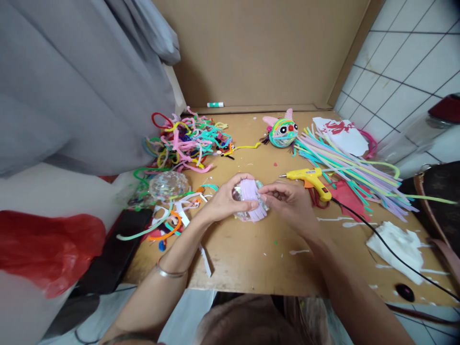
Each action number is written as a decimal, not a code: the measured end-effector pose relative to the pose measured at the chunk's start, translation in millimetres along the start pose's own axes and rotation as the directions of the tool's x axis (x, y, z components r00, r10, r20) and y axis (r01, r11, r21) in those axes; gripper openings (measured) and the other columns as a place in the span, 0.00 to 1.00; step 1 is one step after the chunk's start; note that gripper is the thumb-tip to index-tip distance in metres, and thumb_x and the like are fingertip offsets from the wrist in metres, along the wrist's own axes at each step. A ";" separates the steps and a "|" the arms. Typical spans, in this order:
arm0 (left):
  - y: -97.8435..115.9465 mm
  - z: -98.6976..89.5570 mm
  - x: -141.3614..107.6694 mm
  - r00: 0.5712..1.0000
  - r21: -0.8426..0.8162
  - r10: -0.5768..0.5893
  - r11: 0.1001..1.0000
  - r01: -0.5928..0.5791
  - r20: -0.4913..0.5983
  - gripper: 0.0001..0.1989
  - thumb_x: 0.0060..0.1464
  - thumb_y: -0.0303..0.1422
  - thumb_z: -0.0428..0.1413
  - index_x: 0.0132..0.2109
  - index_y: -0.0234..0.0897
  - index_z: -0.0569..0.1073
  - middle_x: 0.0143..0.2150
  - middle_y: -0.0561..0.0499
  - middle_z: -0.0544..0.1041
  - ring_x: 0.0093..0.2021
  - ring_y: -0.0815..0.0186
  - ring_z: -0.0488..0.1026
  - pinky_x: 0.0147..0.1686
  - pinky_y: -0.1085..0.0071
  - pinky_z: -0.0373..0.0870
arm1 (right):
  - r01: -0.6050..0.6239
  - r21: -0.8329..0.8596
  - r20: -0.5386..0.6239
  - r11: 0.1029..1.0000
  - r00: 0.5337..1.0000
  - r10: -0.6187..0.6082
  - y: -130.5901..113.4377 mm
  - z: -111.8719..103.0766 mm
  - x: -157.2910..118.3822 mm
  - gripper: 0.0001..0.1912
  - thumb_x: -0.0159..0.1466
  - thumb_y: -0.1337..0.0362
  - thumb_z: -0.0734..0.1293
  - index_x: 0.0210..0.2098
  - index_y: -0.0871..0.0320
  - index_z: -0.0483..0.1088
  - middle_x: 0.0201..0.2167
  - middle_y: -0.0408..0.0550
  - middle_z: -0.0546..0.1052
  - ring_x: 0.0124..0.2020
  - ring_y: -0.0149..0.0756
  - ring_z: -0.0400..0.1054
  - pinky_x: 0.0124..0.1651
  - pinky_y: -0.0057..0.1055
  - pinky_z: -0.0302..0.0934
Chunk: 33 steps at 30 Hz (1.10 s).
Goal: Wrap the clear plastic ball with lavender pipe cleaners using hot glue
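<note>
My left hand is wrapped round the left side of a clear round ball, low over the middle of the table. Side by side, lilac fuzzy strips cover part of the ball, and their lower ends fan out. From the right, my right hand pinches at the edge of these strips with thumb and forefinger; whatever is between the fingertips is too small to make out. A yellow glue gun lies just beyond my right hand, its nozzle pointing left.
Tangled fuzzy stems and another clear ball are at left. A decorated ball with pink ears stands at the back. Straight pastel stems, white cloth and a black cable lie right. A transparent bottle stands by the tiles.
</note>
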<state>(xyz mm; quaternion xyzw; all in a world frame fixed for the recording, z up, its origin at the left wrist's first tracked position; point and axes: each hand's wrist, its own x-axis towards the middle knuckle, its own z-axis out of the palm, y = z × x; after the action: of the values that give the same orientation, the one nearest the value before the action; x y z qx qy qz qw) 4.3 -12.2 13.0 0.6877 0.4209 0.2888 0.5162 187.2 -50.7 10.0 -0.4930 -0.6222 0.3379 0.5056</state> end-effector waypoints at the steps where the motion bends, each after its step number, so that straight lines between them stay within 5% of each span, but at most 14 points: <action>1: -0.1 0.1 -0.1 1.000 -0.001 0.004 1.000 -0.004 0.000 0.32 0.40 0.39 0.65 0.52 0.37 0.66 0.35 0.55 0.68 0.32 0.70 0.63 0.31 0.75 0.60 | -0.004 0.004 0.001 1.000 1.000 0.004 0.2 0.2 0.0 0.07 0.54 0.62 0.69 0.28 0.58 0.78 0.21 0.44 0.74 0.22 0.29 0.63 0.24 0.26 0.57; 33: 2.2 3.2 -3.4 0.999 -0.082 -0.007 0.997 0.010 0.034 0.29 0.47 0.42 0.63 0.53 0.37 0.64 0.35 0.55 0.66 0.32 0.71 0.62 0.31 0.75 0.61 | -0.055 0.006 0.099 0.998 0.994 0.054 -0.9 3.3 -6.3 0.06 0.56 0.65 0.66 0.28 0.58 0.75 0.19 0.41 0.72 0.20 0.27 0.61 0.23 0.25 0.53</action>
<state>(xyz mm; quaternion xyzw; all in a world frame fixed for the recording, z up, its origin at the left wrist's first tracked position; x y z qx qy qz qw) 6.0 -16.9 14.3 0.6691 0.4026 0.2919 0.5522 183.8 -56.8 8.0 -0.4903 -0.6313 0.3783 0.4668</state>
